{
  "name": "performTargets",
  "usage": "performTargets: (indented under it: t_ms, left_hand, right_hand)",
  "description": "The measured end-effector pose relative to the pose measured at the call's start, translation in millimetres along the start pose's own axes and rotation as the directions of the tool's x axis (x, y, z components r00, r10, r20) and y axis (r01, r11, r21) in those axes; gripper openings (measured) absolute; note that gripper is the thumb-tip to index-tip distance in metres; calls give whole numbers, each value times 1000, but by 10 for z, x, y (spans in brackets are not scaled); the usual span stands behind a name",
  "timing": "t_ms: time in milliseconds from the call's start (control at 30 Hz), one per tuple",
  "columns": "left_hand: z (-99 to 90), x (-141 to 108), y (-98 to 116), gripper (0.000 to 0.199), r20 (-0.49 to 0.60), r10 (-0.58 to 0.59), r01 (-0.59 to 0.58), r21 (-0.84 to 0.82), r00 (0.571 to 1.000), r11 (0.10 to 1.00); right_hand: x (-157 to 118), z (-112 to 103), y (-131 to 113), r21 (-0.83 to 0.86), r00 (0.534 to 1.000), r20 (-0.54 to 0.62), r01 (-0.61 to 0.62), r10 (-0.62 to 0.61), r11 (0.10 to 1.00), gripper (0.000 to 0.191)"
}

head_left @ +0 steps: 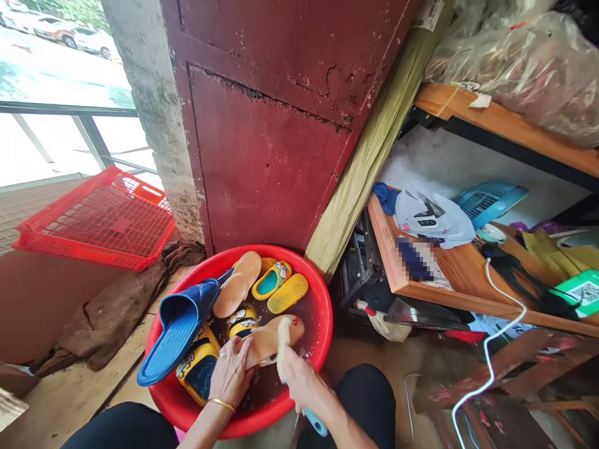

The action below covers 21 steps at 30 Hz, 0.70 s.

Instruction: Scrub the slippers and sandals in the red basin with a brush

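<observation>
Head cam: L hand (230, 374) wrapped round tan slipper (276, 337), which sits partly in water in red basin (322, 324). R hand (306, 386) gripping blue-handled brush (314, 422), bristles on slipper. Yellow slippers (196, 365), blue slide (180, 327) also in basin.

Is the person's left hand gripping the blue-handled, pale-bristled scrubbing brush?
No: the left hand presses a tan sandal in the red plastic basin, while the right hand holds the brush.
</observation>
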<state>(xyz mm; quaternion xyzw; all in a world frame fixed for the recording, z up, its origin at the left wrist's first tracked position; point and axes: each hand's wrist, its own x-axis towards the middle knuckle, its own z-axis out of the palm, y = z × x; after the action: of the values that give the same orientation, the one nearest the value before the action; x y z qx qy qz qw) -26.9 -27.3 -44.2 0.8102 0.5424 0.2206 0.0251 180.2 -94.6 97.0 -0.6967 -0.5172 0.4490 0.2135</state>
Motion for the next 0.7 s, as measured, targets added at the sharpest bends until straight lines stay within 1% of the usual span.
performTargets:
  t_ms: [67, 133, 200, 233, 300, 333, 367, 433, 500, 567, 633, 700]
  left_hand:
    - [-15, -7, -7, 53, -4, 4, -4, -14, 1000, 1000]
    - [-32, 4, 2, 53, -16, 8, -9, -36, 1000, 999]
    - [-43, 24, 20, 56, -43, 13, -16, -70, 999, 997]
    - [-45, 34, 29, 59, -55, 18, -23, -85, 998, 996]
    - [-47, 49, 44, 66, -69, 35, -42, -99, 997, 994]
    - [-50, 54, 50, 70, -72, 46, -53, -97, 996, 994]
    - [-55, 56, 55, 73, -74, 56, -63, -90, 996, 994]
    - [-74, 56, 67, 77, -85, 69, -76, -79, 994, 994]
    - [-106, 52, 86, 79, -108, 90, -98, -79, 990, 992]
    - [-140, 48, 114, 76, -134, 128, -139, -80, 983, 987]
    - [-167, 46, 146, 71, -141, 171, -182, -69, 975, 981]
    - [-186, 47, 176, 68, -121, 223, -230, -51, 967, 972]
  right_hand:
    - [-89, 12, 20, 34, 999, 35, -32, 30, 999, 63]
    - [-223, -48, 22, 71, 998, 58, -44, 40, 997, 68]
    - [-371, -95, 3, 120, 994, 105, -21, 9, 993, 71]
    - [-436, -84, -5, 152, 990, 139, -12, -9, 988, 70]
    - [-522, 30, 10, 195, 975, 219, -6, -38, 981, 67]
    - [-531, 125, 35, 194, 969, 242, -6, -42, 981, 66]
    - [-513, 234, 72, 179, 970, 240, -10, -34, 984, 65]
    - [-395, 442, 155, 156, 989, 145, -32, 9, 987, 68]
    - [-186, 586, 207, 189, 998, 31, -57, 52, 980, 72]
    - [76, 652, 192, 261, 994, -71, -65, 86, 963, 70]
    - [343, 673, 113, 336, 981, -141, -78, 131, 939, 64]
    - [567, 690, 6, 396, 976, -142, -95, 163, 913, 55]
